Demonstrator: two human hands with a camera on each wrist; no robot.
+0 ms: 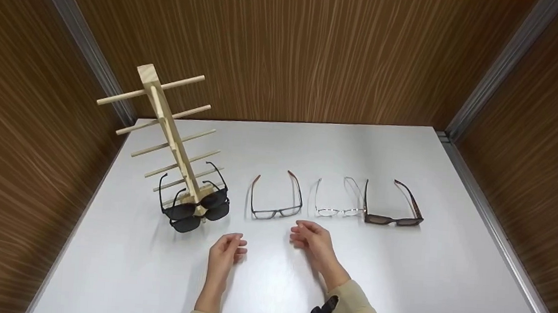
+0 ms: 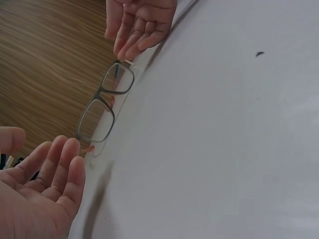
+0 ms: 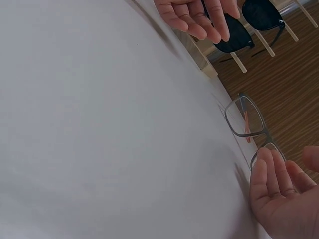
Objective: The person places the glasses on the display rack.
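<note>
My left hand (image 1: pixel 227 251) is held over the near part of the table, fingers loosely bent, with nothing in it. Nearest to it are a dark-framed pair of eyeglasses (image 1: pixel 275 212) with reddish temple tips and the display stand's foot. My right hand (image 1: pixel 313 240), also holding nothing, is just in front of those eyeglasses on their right side. In the right wrist view its fingers (image 3: pixel 273 174) overlap one lens of the eyeglasses (image 3: pixel 247 133), but the head view shows a gap. The left wrist view has the eyeglasses (image 2: pixel 97 119) between both hands.
A wooden eyewear stand (image 1: pixel 172 137) with several pegs rises at left, carrying two black sunglasses (image 1: pixel 196 209) low down. Right of the eyeglasses lie thin wire-framed glasses (image 1: pixel 339 212) and tortoiseshell sunglasses (image 1: pixel 392 220), touching or nearly so. Wood-grain panels (image 1: pixel 296 49) enclose the white table (image 1: pixel 447 276).
</note>
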